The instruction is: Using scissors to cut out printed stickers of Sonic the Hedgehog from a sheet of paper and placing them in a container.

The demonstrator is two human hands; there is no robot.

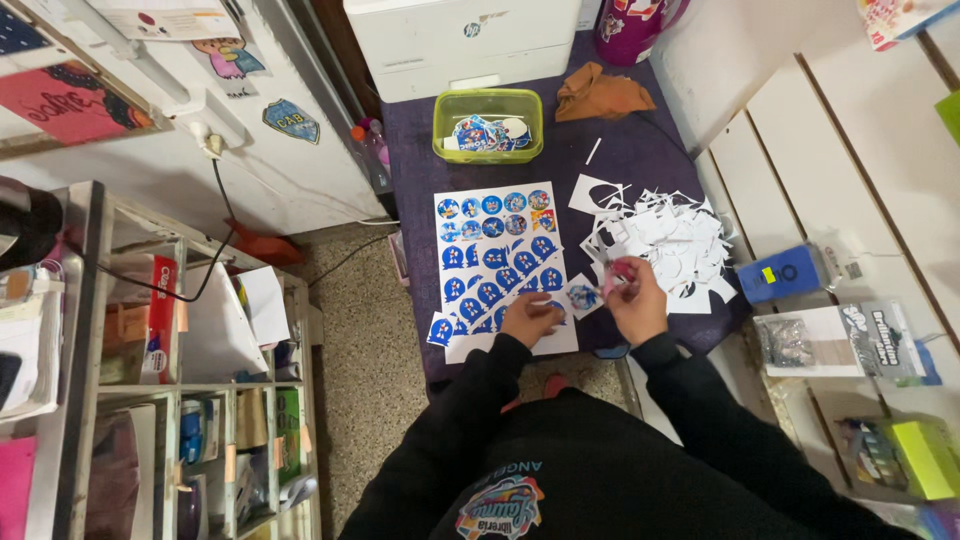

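Right hand [635,300] grips pink-handled scissors [615,272] and cuts a small round sticker piece [583,296]; left hand [530,318] presses flat on the near right corner of the blue sticker sheet [495,255], fingers down, grasping nothing. Best practice, judged: feed the piece into the blades rather than swing the scissors, and keep the sheet pinned. Room is tight: the white offcut pile [665,240] sits just right of the scissors, the purple table [640,150] edge runs close at the near side, and open surface lies far, before the green tub [488,125].
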